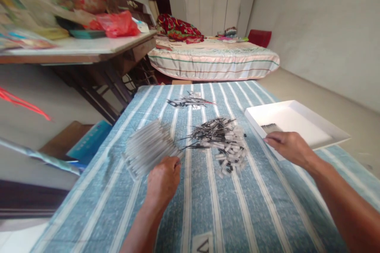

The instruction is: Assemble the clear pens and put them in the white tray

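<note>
My left hand is closed beside the near right end of a pile of translucent grey tubes. Whatever its curled fingers may grip is hidden. Over the left side of a shallow white box hovers my right hand, its fingers pressed together; I cannot make out anything in them. Just beyond those fingers, a few slim greyish pieces lie inside the box. Between my hands is a heap of thin dark rods, with short whitish caps spread along its near right side.
A smaller bunch of dark thin pieces lies farther back on the striped blue tablecloth. Behind the table is a bed. A cluttered white-topped desk stands at left, with a blue box below it.
</note>
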`<action>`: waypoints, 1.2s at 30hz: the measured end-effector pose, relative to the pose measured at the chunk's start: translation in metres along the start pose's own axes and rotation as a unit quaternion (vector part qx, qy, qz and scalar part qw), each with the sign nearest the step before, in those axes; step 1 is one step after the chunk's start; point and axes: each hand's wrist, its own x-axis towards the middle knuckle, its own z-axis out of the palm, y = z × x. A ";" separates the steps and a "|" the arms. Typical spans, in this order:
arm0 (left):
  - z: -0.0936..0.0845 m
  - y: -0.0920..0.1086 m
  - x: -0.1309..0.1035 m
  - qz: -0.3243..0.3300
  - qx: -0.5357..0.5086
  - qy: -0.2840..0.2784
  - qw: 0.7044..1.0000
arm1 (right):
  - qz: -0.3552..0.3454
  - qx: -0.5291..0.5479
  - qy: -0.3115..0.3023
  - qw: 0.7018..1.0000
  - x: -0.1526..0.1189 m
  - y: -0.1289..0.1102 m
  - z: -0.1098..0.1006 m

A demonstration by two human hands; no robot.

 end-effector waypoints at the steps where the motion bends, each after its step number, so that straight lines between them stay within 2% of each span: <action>1: -0.001 0.001 0.000 -0.002 0.028 -0.007 1.000 | -0.035 0.030 -0.019 0.999 -0.004 -0.012 0.002; 7: -0.004 0.000 -0.001 -0.003 0.122 -0.035 0.992 | -0.155 0.121 -0.079 0.977 -0.017 -0.068 0.013; 16: -0.005 0.007 -0.004 0.007 0.144 -0.063 0.988 | -0.235 0.086 -0.098 0.963 -0.015 -0.123 0.033; 23: -0.004 0.003 -0.005 0.010 0.135 -0.042 0.990 | -0.246 0.004 -0.107 0.963 -0.005 -0.155 0.038; 28: -0.004 0.002 -0.008 0.023 0.143 -0.066 0.987 | -0.230 -0.079 -0.104 0.964 0.005 -0.171 0.048; 36: 0.002 0.013 -0.015 0.076 0.117 -0.060 0.988 | -0.229 -0.126 -0.126 0.957 0.021 -0.188 0.063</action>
